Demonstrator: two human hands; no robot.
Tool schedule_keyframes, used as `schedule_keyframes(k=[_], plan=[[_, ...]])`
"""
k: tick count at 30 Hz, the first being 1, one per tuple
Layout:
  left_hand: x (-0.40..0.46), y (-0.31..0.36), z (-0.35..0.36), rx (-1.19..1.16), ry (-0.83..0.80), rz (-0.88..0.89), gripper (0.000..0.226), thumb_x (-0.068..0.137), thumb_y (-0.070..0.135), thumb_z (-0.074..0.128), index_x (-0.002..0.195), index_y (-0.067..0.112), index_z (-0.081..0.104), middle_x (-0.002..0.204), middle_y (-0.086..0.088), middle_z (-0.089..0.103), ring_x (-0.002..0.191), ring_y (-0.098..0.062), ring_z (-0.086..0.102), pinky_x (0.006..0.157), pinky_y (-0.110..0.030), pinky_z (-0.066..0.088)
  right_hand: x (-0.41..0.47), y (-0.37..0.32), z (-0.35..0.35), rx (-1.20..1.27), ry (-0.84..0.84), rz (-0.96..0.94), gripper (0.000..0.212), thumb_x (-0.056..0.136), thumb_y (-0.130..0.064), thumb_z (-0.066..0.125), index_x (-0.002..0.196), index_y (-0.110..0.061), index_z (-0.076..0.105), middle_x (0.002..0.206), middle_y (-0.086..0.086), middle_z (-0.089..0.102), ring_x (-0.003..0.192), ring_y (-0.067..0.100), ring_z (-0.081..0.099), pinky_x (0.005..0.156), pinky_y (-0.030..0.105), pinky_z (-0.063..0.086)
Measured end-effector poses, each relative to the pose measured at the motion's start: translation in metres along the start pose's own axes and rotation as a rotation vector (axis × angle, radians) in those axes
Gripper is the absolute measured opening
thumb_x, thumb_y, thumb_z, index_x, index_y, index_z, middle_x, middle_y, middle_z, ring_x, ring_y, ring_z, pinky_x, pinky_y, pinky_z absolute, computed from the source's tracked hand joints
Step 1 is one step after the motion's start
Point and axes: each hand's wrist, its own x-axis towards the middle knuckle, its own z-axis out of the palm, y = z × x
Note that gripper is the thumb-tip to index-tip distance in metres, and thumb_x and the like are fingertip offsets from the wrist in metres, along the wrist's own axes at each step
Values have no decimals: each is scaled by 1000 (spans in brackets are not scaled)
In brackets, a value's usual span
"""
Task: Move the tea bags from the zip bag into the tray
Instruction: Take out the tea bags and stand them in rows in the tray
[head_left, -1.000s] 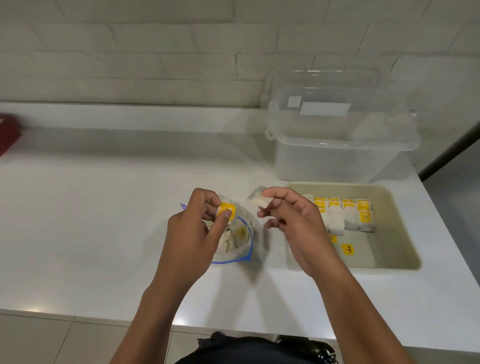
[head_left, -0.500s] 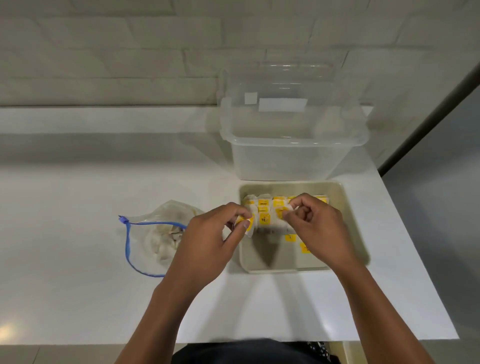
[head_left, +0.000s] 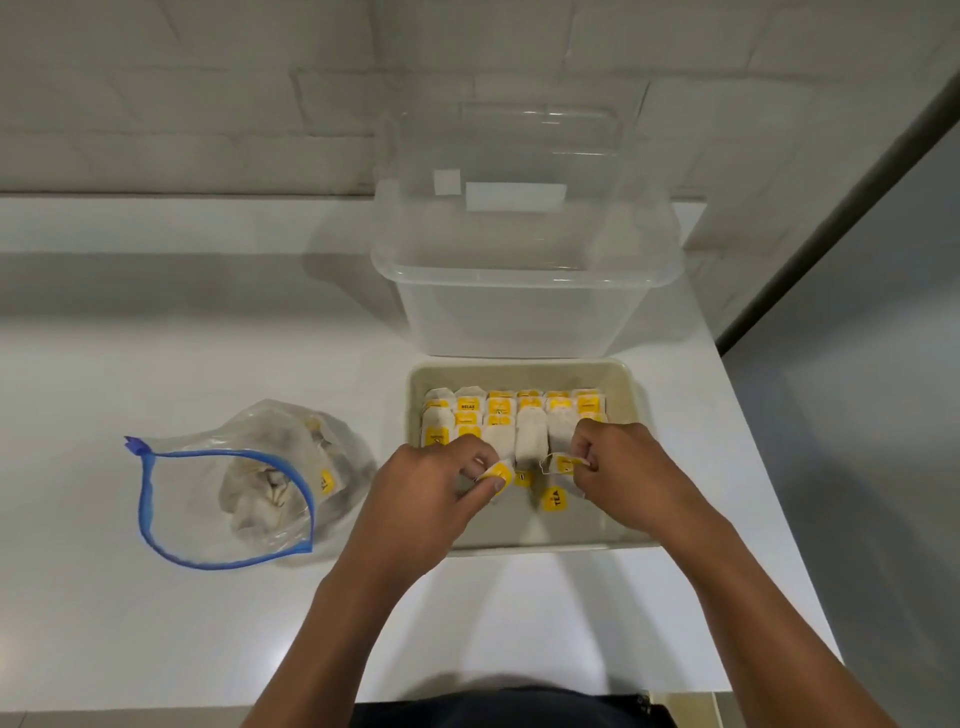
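Note:
A beige tray (head_left: 631, 384) lies on the white counter, with rows of white tea bags (head_left: 530, 421) with yellow tags lined up at its far side. Over the tray's middle, my left hand (head_left: 426, 493) pinches the yellow tag (head_left: 500, 473) of a tea bag. My right hand (head_left: 628, 467) pinches the other end of a tea bag (head_left: 563, 462) just to the right; whether both hold the same bag is unclear. The open zip bag (head_left: 249, 483) with a blue zip rim lies to the left, several tea bags still inside.
A clear plastic bin (head_left: 524, 291) stands right behind the tray, against the white brick wall. The counter's right edge (head_left: 748, 467) runs close to the tray. A loose yellow tag marked TEA (head_left: 556, 500) lies on the tray floor.
Both hands carried a tea bag from above the zip bag rightward to the tray and now hold it low inside the tray. The zip bag stays on the counter to the left.

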Motion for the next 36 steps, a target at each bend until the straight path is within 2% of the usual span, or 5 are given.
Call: schedule_keyframes(k=[7, 21, 28, 33, 36], plan=[[3, -9, 0, 39, 11, 20, 11, 85, 46, 74, 92, 38, 69, 72, 30, 57, 75, 14, 57, 66, -10, 41, 14, -9, -12, -196, -181, -8, 16, 89, -15, 65, 103, -9, 70, 106, 9, 67, 99, 24, 62, 84, 34, 54], [1, -13, 1, 36, 23, 27, 10, 84, 41, 76, 89, 35, 69, 66, 34, 49, 79, -2, 58, 66, -6, 35, 54, -9, 5, -273, -13, 105, 15, 87, -1, 61, 100, -9, 62, 99, 10, 65, 74, 22, 50, 65, 27, 40], [3, -15, 2, 27, 18, 35, 10, 84, 41, 76, 89, 35, 69, 67, 36, 50, 75, 8, 55, 67, -5, 35, 58, -10, 7, -221, 42, 129, 18, 89, -2, 60, 106, -9, 63, 86, 5, 56, 73, 21, 51, 65, 27, 41], [8, -11, 4, 21, -24, 75, 7, 87, 39, 74, 88, 33, 70, 76, 22, 60, 81, -1, 56, 66, -15, 43, 57, -9, 3, -150, 125, 112, 13, 92, -5, 57, 103, -12, 54, 93, 8, 59, 77, 23, 49, 65, 29, 39], [20, -6, 8, -7, -91, 85, 8, 88, 41, 71, 88, 33, 72, 79, 15, 61, 76, -4, 56, 67, -28, 48, 50, -7, -8, -31, 358, 29, 9, 94, -6, 50, 98, -9, 57, 88, 8, 63, 76, 26, 56, 63, 33, 45]])
